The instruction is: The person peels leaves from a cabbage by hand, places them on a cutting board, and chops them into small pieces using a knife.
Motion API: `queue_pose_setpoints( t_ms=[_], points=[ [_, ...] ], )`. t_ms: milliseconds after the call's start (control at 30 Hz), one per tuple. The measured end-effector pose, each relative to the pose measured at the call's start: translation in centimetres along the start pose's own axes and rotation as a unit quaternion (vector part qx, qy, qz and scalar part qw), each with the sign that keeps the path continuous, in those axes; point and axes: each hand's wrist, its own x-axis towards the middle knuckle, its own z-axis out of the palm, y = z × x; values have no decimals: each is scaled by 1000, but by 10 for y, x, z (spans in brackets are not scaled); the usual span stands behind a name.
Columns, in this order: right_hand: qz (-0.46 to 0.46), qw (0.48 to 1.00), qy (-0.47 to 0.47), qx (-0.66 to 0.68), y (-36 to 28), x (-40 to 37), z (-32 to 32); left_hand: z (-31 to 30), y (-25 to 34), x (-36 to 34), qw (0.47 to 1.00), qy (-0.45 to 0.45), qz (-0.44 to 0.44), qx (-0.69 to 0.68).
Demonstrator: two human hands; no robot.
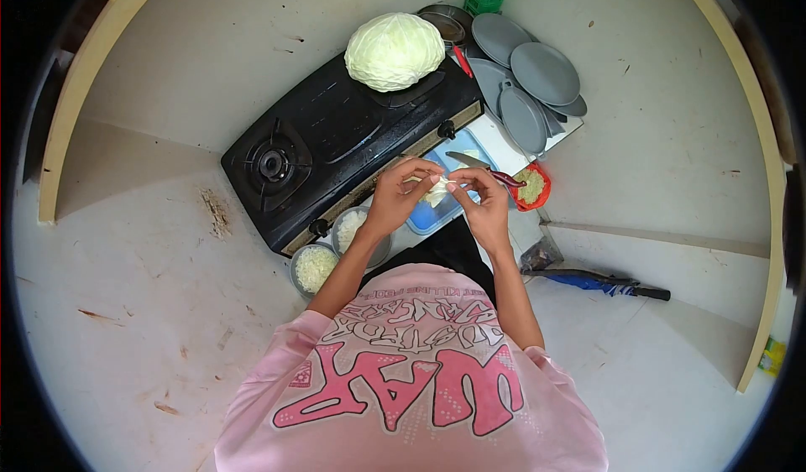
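Note:
My left hand [398, 195] and my right hand [484, 207] meet above a blue tray [426, 223]. Fingertips of both pinch a pale piece, apparently cabbage [436, 192]; its exact shape is partly covered by the fingers. Behind my right hand lies a knife [468, 160] with a dark red handle, its blade over the tray. More pale pieces [467, 158] sit at the tray's far end. To the left of my left forearm, two grey bowls hold finely chopped white cabbage [315, 268].
A whole cabbage [395, 52] rests on the black two-burner stove [327, 132]. Grey plates [546, 73] stand at the back right, near a green utensil holder [484, 0]. A red container [546, 193] holds greenish bits. A blue umbrella [588, 281] lies at right.

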Motion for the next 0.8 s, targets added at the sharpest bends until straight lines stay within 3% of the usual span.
queue_pose_setpoints(
  t_ms=[800],
  points=[
    [4, 995, -35, 90, -4, 1, -5, 11, 0, -3, 999, -2, 38, 35]
  ],
)
